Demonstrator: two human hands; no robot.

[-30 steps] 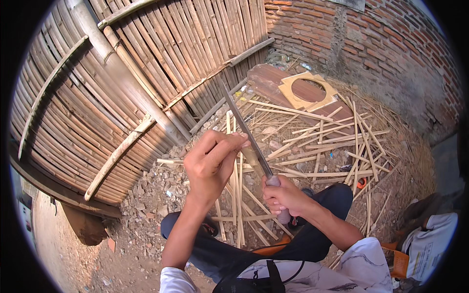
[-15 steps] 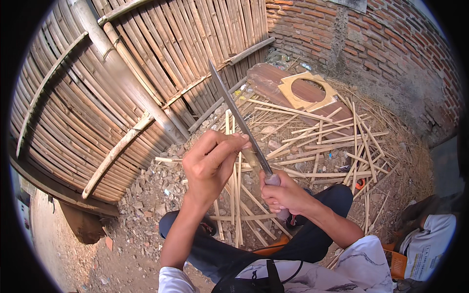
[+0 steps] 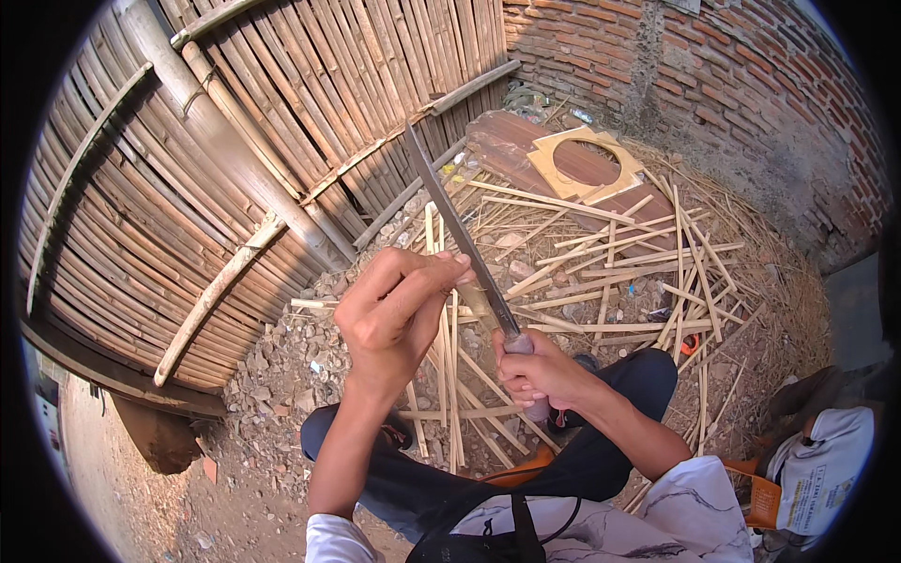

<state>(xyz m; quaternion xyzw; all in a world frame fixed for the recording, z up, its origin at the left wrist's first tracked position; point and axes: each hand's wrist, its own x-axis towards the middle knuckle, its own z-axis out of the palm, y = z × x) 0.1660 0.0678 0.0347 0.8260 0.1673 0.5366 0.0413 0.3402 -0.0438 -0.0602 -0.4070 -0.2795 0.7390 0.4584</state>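
Observation:
A long machete (image 3: 452, 220) with a dark, narrow blade slants up and leftward, its tip over the bamboo fence. My right hand (image 3: 537, 371) is wrapped round its greyish handle. Close to the left side of the blade, my left hand (image 3: 394, 305) is closed, thumb and forefinger pinched at the upper end of a short tan piece of bamboo (image 3: 477, 302). Those fingertips are at the blade's edge; whether they touch it I cannot tell. The lower end of the piece comes near my right hand. Below both hands, bamboo strips (image 3: 454, 394) lie between my knees.
More pale strips (image 3: 638, 258) lie scattered ahead and rightward over rubble. Behind them is a brown board (image 3: 507, 145) bearing a yellowish panel (image 3: 603, 192) with a round hole. A bamboo fence (image 3: 235, 150) stands left, a brick wall (image 3: 732, 113) at the back, a white sack (image 3: 831, 464) at right.
Both hands and the machete have shifted very slightly left in the picture, along with the whole scene. The grips look the same.

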